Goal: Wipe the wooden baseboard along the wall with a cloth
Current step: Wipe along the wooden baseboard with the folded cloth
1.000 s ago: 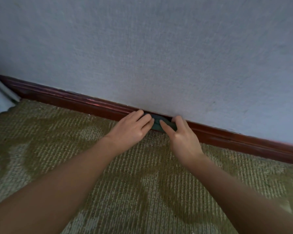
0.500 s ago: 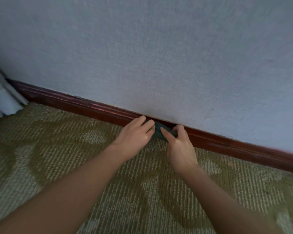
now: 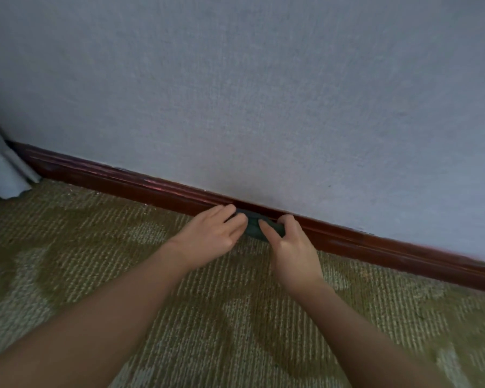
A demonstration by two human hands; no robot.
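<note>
A dark red wooden baseboard (image 3: 123, 182) runs along the foot of the wall, slanting from upper left to lower right. A small dark green cloth (image 3: 253, 230) lies bunched against it near the middle of the view. My left hand (image 3: 210, 233) presses on the cloth's left end with fairly straight fingers. My right hand (image 3: 293, 247) holds the cloth's right end, with the thumb laid across its front and the fingers curled over the baseboard's top. Most of the cloth is hidden between the hands.
A pale textured wall (image 3: 263, 93) fills the upper half. Patterned olive and beige carpet (image 3: 235, 317) covers the floor up to the baseboard. A light curtain hem (image 3: 0, 175) hangs at the far left, covering the baseboard's end.
Both hands stay on the cloth and have shifted slightly left along the baseboard. The view has moved, bringing more of the curtain in at the left.
</note>
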